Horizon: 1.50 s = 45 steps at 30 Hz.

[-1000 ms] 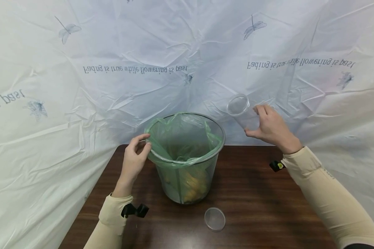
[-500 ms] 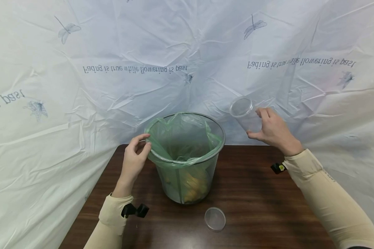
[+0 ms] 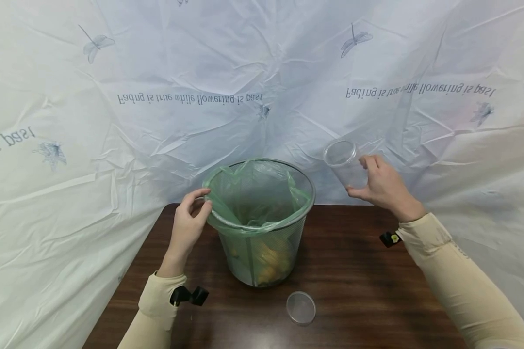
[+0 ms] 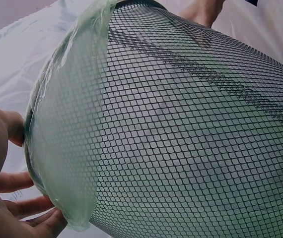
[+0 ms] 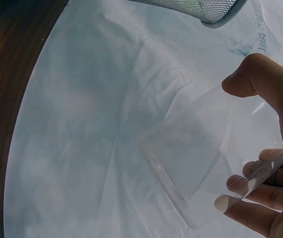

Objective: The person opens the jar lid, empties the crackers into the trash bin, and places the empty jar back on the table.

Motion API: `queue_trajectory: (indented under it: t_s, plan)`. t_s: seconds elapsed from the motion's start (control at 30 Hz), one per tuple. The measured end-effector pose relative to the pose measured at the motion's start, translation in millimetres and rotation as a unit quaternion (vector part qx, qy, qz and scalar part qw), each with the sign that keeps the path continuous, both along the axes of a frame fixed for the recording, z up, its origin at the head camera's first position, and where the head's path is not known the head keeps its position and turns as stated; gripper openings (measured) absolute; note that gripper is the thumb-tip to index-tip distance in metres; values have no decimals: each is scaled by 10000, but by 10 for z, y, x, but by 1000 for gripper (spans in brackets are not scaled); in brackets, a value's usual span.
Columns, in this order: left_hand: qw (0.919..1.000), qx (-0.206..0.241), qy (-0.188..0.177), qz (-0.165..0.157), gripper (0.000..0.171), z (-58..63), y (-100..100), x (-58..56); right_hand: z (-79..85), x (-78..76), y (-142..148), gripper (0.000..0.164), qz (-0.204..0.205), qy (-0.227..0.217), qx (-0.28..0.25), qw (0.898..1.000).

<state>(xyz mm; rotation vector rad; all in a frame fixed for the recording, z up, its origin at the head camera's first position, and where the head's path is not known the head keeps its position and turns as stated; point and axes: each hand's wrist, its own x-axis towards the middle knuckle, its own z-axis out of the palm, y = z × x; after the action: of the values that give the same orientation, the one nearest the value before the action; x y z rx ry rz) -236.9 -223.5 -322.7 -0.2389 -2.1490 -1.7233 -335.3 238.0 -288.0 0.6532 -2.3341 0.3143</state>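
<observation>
A wire-mesh wastebasket (image 3: 262, 252) lined with a thin green plastic bag (image 3: 240, 225) stands upright on the table. My left hand (image 3: 191, 215) holds its left rim, thumb and fingertips at the folded-over bag edge; the left wrist view shows the fingers curled against that rim (image 4: 28, 134). To the right of the basket my right hand (image 3: 382, 186) grips a clear plastic cup (image 3: 347, 165) between thumb and fingers. The cup is tilted, its round mouth up and to the left, above table height. In the right wrist view, fingers (image 5: 260, 203) show through the cup's wall.
A clear round lid (image 3: 301, 308) lies on the dark wood table (image 3: 353, 291) in front of the basket. Something yellow-orange (image 3: 270, 259) shows through the mesh near the bottom. A printed white plastic sheet (image 3: 192, 126) hangs behind and at both sides.
My right hand has lowered slightly and shifted a little to the right with the cup. The left hand, basket and lid stay where they were.
</observation>
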Motion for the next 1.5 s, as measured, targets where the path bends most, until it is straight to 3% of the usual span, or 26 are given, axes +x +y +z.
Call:
queue_trajectory:
  t_s: [0.9, 1.5]
  plan:
    - [10000, 35, 49, 8, 35, -16, 11, 9, -135, 73, 59, 75, -204, -615, -267, 9975]
    - [10000, 7, 91, -2, 35, -32, 7, -4, -256, 89, 77, 71, -180, -543, -363, 9977]
